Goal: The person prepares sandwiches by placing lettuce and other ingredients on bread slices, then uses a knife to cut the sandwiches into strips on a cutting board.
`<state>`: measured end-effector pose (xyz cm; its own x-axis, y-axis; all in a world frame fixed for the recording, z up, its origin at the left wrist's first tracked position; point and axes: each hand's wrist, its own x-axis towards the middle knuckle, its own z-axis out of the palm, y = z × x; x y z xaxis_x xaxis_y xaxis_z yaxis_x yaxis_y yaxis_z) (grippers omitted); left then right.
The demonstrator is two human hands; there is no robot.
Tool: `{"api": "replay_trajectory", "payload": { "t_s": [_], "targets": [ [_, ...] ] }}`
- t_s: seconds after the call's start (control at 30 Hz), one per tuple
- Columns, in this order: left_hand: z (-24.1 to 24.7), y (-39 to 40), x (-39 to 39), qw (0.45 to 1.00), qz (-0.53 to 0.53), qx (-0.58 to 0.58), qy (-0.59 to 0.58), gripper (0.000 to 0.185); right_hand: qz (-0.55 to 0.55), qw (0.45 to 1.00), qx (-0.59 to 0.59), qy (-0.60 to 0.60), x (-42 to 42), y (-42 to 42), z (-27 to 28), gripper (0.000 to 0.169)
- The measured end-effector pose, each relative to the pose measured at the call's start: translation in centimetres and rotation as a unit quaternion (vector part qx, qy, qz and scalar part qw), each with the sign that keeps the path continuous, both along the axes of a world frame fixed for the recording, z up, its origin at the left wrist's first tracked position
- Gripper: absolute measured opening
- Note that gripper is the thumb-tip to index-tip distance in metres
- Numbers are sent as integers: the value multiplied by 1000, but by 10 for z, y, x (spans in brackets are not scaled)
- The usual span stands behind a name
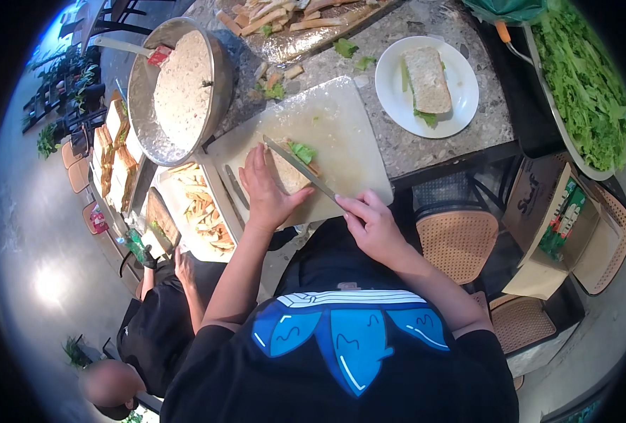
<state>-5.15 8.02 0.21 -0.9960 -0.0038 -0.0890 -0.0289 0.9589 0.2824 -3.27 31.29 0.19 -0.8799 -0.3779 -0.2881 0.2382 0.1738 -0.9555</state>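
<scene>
On a white cutting board [352, 153] lies a sandwich [286, 172] of pale bread, with green lettuce [303, 152] sticking out at its far right. My left hand [268, 190] presses on the sandwich's left side, thumb and fingers spread around it. A kitchen knife [307, 169] is held by its handle in my right hand [368, 222]. Its blade runs diagonally over the sandwich's right edge; how deep it sits in the bread I cannot tell. Another knife [237, 186] lies at the board's left edge.
A metal bowl of creamy filling [183, 95] with a spatula stands left. Ahead are bread crusts [291, 16]; right of the board, a plate [466, 106] bears a sandwich. Lettuce fills a tray [582, 90] at far right. A co-worker [157, 328] works at left beside a crust-filled tray [228, 211].
</scene>
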Motion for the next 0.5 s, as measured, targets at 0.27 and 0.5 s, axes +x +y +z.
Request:
{"api": "replay_trajectory", "payload": {
  "t_s": [0.27,0.5],
  "targets": [
    [3,-4,0,1000,-13,11,-9,119,0,999,14,39,7,-1,6,32],
    [5,-2,-7,999,-5,-40,-18,112,-19,998,20,60,20,-4,7,33]
  ]
}}
